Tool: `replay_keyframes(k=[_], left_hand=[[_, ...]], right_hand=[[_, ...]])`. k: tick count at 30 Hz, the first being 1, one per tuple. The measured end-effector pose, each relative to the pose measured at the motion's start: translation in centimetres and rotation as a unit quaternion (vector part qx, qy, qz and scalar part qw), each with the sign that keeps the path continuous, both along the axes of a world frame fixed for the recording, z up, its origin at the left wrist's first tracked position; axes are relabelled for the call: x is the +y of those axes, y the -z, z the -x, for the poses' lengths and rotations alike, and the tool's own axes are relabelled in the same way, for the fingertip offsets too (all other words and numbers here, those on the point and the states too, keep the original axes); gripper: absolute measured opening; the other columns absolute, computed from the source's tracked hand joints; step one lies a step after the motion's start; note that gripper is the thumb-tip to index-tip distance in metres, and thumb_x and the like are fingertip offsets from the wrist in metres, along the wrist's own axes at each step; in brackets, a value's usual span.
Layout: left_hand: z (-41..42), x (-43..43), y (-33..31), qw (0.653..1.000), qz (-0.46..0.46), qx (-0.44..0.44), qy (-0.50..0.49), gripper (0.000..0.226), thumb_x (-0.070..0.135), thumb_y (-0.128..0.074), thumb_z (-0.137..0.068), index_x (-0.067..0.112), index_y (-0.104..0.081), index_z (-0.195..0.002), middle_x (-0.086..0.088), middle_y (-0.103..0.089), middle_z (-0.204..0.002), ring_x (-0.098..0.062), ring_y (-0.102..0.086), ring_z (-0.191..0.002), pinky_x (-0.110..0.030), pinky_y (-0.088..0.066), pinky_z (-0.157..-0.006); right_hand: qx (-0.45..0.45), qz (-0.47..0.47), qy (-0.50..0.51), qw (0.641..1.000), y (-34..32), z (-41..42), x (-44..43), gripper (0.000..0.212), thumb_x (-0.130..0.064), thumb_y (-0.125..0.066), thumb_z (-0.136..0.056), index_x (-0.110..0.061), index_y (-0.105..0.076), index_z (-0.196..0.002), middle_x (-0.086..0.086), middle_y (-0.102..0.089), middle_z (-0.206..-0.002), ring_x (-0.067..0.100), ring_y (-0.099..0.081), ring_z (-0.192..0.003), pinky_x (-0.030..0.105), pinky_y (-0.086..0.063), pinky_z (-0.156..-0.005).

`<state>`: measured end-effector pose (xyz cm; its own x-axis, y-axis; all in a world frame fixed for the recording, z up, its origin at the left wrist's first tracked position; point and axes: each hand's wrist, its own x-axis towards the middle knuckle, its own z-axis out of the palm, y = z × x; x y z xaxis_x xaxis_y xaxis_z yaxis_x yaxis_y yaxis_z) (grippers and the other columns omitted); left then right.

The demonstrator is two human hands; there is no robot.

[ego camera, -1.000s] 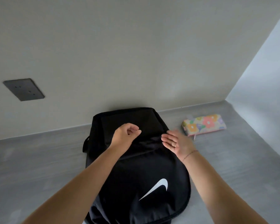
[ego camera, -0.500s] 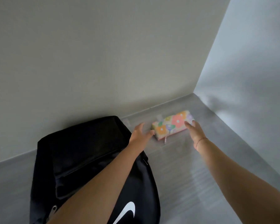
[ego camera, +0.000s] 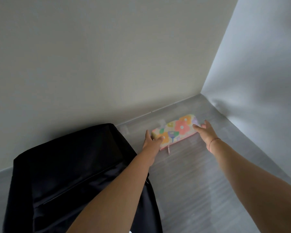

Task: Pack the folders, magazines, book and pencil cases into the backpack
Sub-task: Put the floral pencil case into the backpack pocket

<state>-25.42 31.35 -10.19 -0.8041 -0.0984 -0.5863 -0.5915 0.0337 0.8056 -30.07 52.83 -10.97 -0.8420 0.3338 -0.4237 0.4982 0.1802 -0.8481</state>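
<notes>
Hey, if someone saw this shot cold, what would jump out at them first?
The flowered pencil case stands out first, the one bright thing here, lying on the gray surface close to the back wall. The left hand pinches its left end, and the right hand touches its right end with straight fingers. The black backpack fills the lower left, beside the case.

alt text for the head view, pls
Both hands reach a floral pencil case on the grey surface by the wall: the left hand pinches its near end, the right hand touches its far end. A black backpack lies to their left.
</notes>
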Motion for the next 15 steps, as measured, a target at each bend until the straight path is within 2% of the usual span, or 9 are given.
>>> replay_keyframes(k=[1, 3, 5, 7, 9, 10, 13, 15], left_hand=[[0.2, 0.1, 0.3, 1.000, 0.016, -0.001, 0.004, 0.077, 0.032, -0.066, -0.081, 0.029, -0.023, -0.144, -0.002, -0.039, -0.144, -0.024, -0.052, -0.120, -0.044, -0.047, -0.100], [0.1, 0.0, 0.6, 0.999, 0.046, -0.001, 0.013, 0.060, 0.028, -0.064, -0.083, 0.022, -0.034, -0.135, -0.003, -0.045, -0.135, -0.023, -0.055, -0.112, -0.034, -0.052, -0.088], [-0.5, -0.3, 0.5, 0.998, 0.057, -0.008, 0.018, 0.042, 0.022, -0.061, -0.087, 0.014, -0.042, -0.124, -0.005, -0.054, -0.124, -0.021, -0.056, -0.102, -0.026, -0.051, -0.075], [-1.2, -0.7, 0.6, 0.997, 0.073, -0.024, 0.027, 0.038, 0.022, -0.063, -0.086, 0.015, -0.043, -0.118, -0.005, -0.057, -0.118, -0.022, -0.058, -0.101, -0.033, -0.054, -0.081], [-1.7, -0.8, 0.1, 0.997, 0.068, -0.022, 0.036, 0.039, 0.022, -0.066, -0.084, 0.017, -0.043, -0.115, -0.006, -0.057, -0.115, -0.024, -0.059, -0.102, -0.043, -0.055, -0.087], [-2.0, -0.8, -0.4, 0.997, 0.065, -0.013, 0.041, 0.040, 0.022, -0.067, -0.083, 0.019, -0.042, -0.115, -0.006, -0.058, -0.115, -0.024, -0.060, -0.102, -0.045, -0.055, -0.087], [-2.6, -0.2, -1.9, 0.997, 0.051, 0.018, 0.048, 0.046, 0.022, -0.068, -0.081, 0.022, -0.041, -0.118, -0.006, -0.057, -0.117, -0.024, -0.059, -0.103, -0.043, -0.054, -0.090], [-3.4, 0.0, -3.5, 0.997, 0.034, 0.049, 0.042, 0.045, 0.019, -0.069, -0.082, 0.023, -0.040, -0.117, -0.004, -0.057, -0.117, -0.021, -0.058, -0.101, -0.036, -0.053, -0.088]], right_hand=[[-0.015, -0.027, -0.006, 0.999, 0.3, 0.2, 0.3, 0.074, -0.036, -0.062, -0.085, -0.012, -0.027, -0.146, 0.008, -0.040, -0.145, 0.028, -0.040, -0.133, 0.042, -0.031, -0.109], [-0.023, -0.073, -0.029, 0.997, 0.8, 0.4, 0.6, 0.055, -0.032, -0.061, -0.086, 0.002, -0.048, -0.128, 0.018, -0.052, -0.135, 0.036, -0.049, -0.123, 0.045, -0.038, -0.103], [0.000, -0.076, -0.046, 0.996, 0.8, -0.2, 0.2, 0.037, -0.021, -0.059, -0.089, 0.008, -0.060, -0.112, 0.021, -0.062, -0.118, 0.035, -0.057, -0.112, 0.035, -0.045, -0.090], [0.018, -0.038, -0.036, 0.998, 0.5, -1.2, 0.1, 0.028, -0.013, -0.058, -0.089, 0.003, -0.063, -0.112, 0.015, -0.064, -0.104, 0.027, -0.059, -0.099, 0.025, -0.044, -0.075], [0.032, 0.048, -0.005, 0.998, 0.2, -2.1, 0.4, 0.021, -0.010, -0.057, -0.089, -0.006, -0.064, -0.108, 0.012, -0.064, -0.101, 0.026, -0.061, -0.096, 0.025, -0.046, -0.078], [0.031, 0.126, 0.014, 0.991, -0.3, -2.5, 0.4, 0.015, -0.008, -0.055, -0.090, -0.012, -0.063, -0.103, 0.010, -0.067, -0.099, 0.023, -0.064, -0.092, 0.028, -0.049, -0.080], [0.055, 0.320, 0.066, 0.944, -1.7, -3.4, -0.1, 0.021, 0.001, -0.051, -0.090, -0.017, -0.061, -0.095, 0.000, -0.074, -0.079, 0.014, -0.071, -0.076, 0.028, -0.059, -0.066], [0.079, 0.386, 0.060, 0.917, -3.1, -4.4, -1.1, 0.026, 0.004, -0.055, -0.086, -0.018, -0.061, -0.098, -0.001, -0.075, -0.081, 0.015, -0.070, -0.081, 0.027, -0.059, -0.064]])
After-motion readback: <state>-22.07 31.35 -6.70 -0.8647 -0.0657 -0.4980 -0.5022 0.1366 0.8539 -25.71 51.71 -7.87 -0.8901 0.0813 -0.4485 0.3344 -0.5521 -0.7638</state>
